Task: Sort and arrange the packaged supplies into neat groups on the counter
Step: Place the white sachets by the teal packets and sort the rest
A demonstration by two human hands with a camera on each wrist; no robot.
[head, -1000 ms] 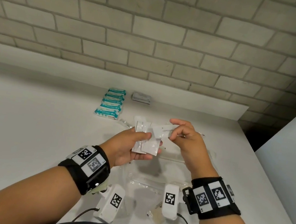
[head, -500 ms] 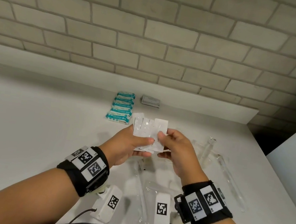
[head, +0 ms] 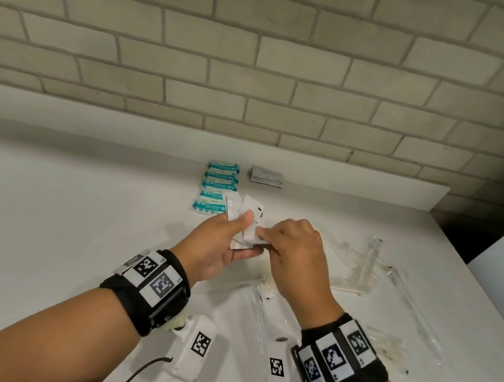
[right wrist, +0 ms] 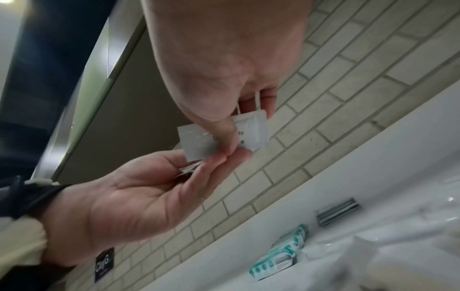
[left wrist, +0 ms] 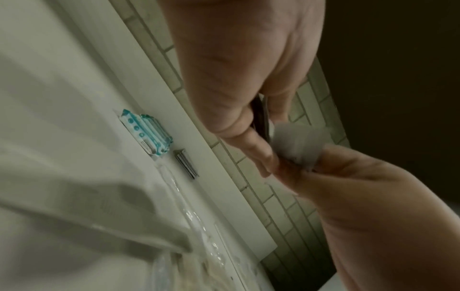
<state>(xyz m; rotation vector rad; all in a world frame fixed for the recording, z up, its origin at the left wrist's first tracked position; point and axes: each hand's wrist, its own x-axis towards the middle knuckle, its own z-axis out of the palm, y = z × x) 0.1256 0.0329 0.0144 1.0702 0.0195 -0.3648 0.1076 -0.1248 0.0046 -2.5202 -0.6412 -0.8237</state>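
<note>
Head view shows the white counter [head: 41, 223] running along the brick wall [head: 264, 60]. Clear plastic tube packs [head: 367, 268] lie scattered to the right. At the back a row of teal-and-white packets [head: 217, 185] runs away from the person, a grey packet stack [head: 266, 176] just beside it. Above the counter the left hand [head: 219, 245] grips a fan of small white sachets [head: 245, 216], thumb clamped on top, long axes pointing up and away toward the wall. The right hand [head: 294, 250] pinches one sachet at the fan's lower right edge. Half a second ago the sachets stood squarer and more spread; now they overlap more tightly, and the right hand has closed in against the left.
</note>
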